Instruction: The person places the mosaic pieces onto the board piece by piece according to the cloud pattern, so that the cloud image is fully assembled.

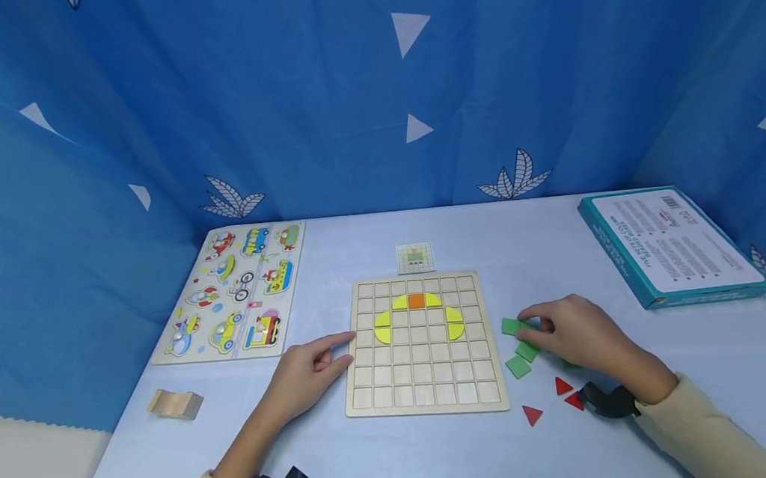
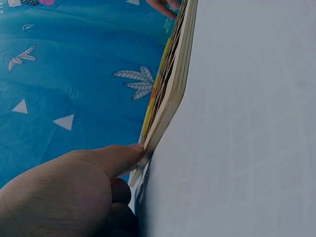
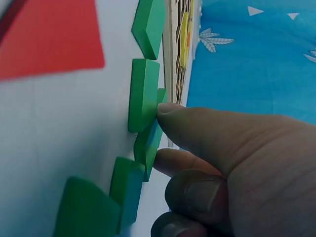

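A wooden grid board [image 1: 424, 395] lies on the table, with yellow quarter-circle pieces [image 1: 455, 330] and one orange square [image 1: 416, 301] in its upper cells. My left hand [image 1: 307, 376] touches the board's left edge with thumb and forefinger, its other fingers bent; the thumb [image 2: 118, 158] meets the rim in the left wrist view. To the right of the board, my right hand [image 1: 576, 332] has thumb and forefinger on a green square [image 3: 145, 150] among several others [image 1: 518, 366], which partly overlap. The palm covers some pieces in the head view.
Red triangles [image 1: 532, 415] lie nearer the front, below the right hand. A small pattern card [image 1: 414, 257] is behind the board. At the left are a vehicle puzzle [image 1: 228, 292] and a wooden block [image 1: 175, 404]. A teal box [image 1: 677, 246] occupies the back right.
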The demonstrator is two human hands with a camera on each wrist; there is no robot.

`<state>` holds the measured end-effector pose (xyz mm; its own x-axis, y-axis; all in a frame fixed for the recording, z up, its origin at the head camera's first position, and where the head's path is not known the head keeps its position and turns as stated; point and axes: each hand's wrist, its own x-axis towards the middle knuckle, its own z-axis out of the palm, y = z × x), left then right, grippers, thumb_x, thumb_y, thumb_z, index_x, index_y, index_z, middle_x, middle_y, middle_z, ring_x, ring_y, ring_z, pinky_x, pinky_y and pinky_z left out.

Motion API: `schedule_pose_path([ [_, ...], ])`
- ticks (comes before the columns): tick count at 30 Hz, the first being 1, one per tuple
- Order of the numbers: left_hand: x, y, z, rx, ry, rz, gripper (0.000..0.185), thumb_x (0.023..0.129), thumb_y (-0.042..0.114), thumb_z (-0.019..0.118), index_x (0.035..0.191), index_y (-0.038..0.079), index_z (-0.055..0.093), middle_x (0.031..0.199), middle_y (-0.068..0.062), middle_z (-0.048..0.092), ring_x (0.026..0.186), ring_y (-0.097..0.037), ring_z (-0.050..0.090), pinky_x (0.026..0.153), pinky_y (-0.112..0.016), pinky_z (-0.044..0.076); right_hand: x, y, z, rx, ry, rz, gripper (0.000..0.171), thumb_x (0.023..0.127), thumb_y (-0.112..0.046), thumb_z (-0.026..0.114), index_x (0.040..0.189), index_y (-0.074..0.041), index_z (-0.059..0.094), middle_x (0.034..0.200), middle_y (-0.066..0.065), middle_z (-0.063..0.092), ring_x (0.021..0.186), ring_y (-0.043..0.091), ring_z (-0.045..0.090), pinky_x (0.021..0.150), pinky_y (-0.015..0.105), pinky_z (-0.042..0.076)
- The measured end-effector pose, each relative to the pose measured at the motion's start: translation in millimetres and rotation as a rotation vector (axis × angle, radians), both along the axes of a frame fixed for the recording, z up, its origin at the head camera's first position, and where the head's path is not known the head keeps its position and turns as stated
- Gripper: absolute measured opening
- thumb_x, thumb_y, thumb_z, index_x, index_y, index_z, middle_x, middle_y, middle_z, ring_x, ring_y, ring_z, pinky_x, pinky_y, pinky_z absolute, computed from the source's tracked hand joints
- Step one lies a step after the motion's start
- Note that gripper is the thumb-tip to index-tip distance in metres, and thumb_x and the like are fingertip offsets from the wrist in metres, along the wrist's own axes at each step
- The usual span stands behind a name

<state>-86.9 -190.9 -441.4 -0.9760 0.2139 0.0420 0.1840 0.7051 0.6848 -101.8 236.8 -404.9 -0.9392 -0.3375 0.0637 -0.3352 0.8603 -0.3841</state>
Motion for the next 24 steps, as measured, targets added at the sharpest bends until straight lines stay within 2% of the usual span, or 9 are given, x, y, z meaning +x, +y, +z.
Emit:
schedule_pose_path([
  [24,0.2,0.1,2.0,-0.003,-0.006,-0.01,0.035,0.094,0.033,0.076,0.129,0.033,0.071,0.055,0.011,0.04,0.05,-0.005,0.034,0.053,-0.025,0.032,3.2,-6.9,1.4,0.088,0.05,0.027,0.034,0.084,-0.025,0.085,0.11,-0.005,0.078,0.052,-0.01,0.041,0.049,0.006,0.04,0.048,0.026,0.031],
])
